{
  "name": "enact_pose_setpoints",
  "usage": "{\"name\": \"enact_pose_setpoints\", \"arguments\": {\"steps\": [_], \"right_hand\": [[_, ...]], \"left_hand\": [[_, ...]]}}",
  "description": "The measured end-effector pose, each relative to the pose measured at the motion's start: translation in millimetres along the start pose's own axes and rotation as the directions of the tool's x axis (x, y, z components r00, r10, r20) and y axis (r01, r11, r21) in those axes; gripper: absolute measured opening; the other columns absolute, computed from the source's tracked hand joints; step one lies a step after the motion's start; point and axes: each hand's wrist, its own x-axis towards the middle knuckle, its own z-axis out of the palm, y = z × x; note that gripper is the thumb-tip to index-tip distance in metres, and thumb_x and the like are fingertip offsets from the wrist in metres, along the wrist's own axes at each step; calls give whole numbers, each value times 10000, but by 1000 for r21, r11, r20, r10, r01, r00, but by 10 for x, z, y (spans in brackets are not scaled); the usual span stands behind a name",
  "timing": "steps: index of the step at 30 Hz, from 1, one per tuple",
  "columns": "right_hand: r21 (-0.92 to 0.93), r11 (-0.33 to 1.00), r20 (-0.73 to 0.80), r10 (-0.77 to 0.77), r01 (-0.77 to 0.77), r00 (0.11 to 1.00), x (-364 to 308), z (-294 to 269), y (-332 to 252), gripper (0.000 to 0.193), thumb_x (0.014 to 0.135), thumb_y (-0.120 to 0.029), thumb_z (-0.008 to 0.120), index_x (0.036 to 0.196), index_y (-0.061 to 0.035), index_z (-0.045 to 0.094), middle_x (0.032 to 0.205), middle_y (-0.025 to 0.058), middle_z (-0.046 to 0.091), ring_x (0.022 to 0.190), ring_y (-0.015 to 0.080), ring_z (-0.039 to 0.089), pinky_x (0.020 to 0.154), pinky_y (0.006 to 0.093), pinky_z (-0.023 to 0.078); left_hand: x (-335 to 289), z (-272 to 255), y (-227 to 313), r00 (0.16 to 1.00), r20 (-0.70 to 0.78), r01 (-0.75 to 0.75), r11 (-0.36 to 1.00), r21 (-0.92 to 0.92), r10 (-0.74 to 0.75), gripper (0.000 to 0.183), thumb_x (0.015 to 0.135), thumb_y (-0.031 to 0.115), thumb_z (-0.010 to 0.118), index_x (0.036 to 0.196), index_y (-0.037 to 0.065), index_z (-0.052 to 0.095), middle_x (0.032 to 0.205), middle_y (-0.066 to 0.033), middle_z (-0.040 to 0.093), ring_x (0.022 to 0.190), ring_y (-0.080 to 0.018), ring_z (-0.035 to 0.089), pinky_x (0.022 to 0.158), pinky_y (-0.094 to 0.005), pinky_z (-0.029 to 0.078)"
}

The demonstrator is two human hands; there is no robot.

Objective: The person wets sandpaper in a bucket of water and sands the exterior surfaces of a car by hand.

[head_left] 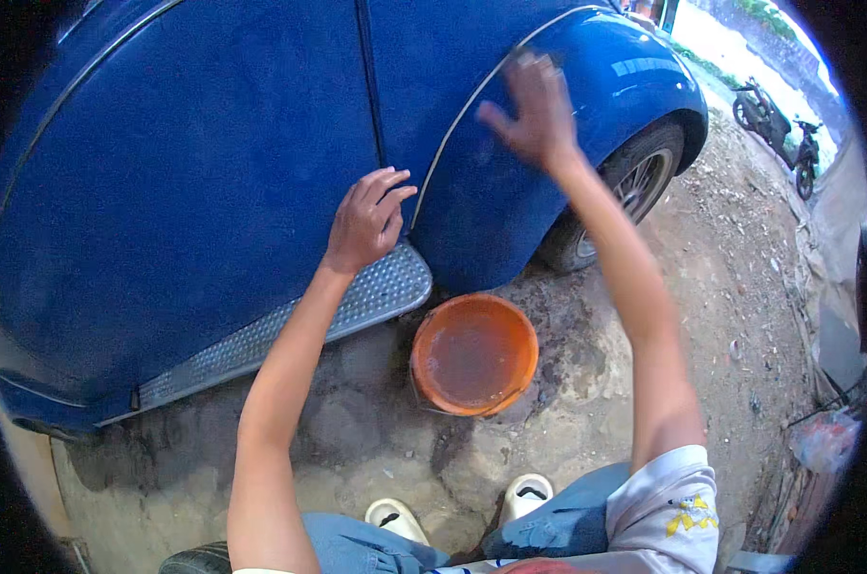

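My left hand (364, 220) was loosely curled, right hand (540, 113) spread, both empty, near the rounded blue metal car (213, 163), upper frame. Round orange plastic bucket (522, 356) sat centre, probably for reach.

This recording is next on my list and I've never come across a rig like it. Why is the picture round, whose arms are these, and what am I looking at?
There is no machine here: a person is working with bare hands. The single picture comes from a wide fisheye camera worn on the head and looking down, so straight edges bend and the corners go black.

The left hand is up against or just in front of a blue car, above its silver running board. The right hand, blurred, is in front of the rounded fender. I see nothing held in either, and contact is hard to judge.

An orange bucket of murky liquid stands on the ground, near the person's pale slippers.
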Motion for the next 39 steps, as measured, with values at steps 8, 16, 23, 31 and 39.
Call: {"name": "enact_pose_setpoints", "arguments": {"steps": [8,16,23,31,39], "right_hand": [[324,727,277,-685,605,674,-1095,30,-374,805,876,-613,649,1500,-122,523,1662,109,345,1549,349,267,1271,502,197],[-50,969,-85,-247,243,965,-675,-154,175,750,910,-575,644,1500,-130,517,1605,159,421,1499,375,355,1213,539,264],[139,744,407,-645,654,647,-2143,233,-201,609,922,-482,659,1435,-168,567,1504,98,500,1492,292,383,1237,552,240],[42,998,-327,-39,56,944,-965,44,134,616,983,-416,602,1502,-109,475,1537,195,389,1505,372,305,1196,618,252],[-34,891,-326,419,-453,848,-116,-23,701,669,1032,-432,480,1556,-34,362,1554,317,334,1403,482,351,1143,771,161]], "left_hand": [[-98,471,99,989,14,145,958,-247,-146,335,856,-26,600,1169,66,679,1256,-114,663,1211,-342,605,1015,-452,518],[-476,864,166,962,162,266,888,-375,-220,430,906,-6,586,1330,61,601,1447,-159,557,1322,-384,530,1111,-485,443],[-209,1122,387,979,-27,181,924,-337,-202,560,947,123,599,1494,71,489,1582,-170,426,1387,-404,463,1162,-505,379],[310,1457,663,957,-146,174,898,-405,-251,524,1033,235,531,1523,60,466,1630,-190,355,1454,-411,379,1204,-516,288],[705,1746,577,940,-280,108,948,-301,-196,550,1082,328,444,1555,49,412,1635,-201,343,1474,-421,350,1219,-536,256]]}}
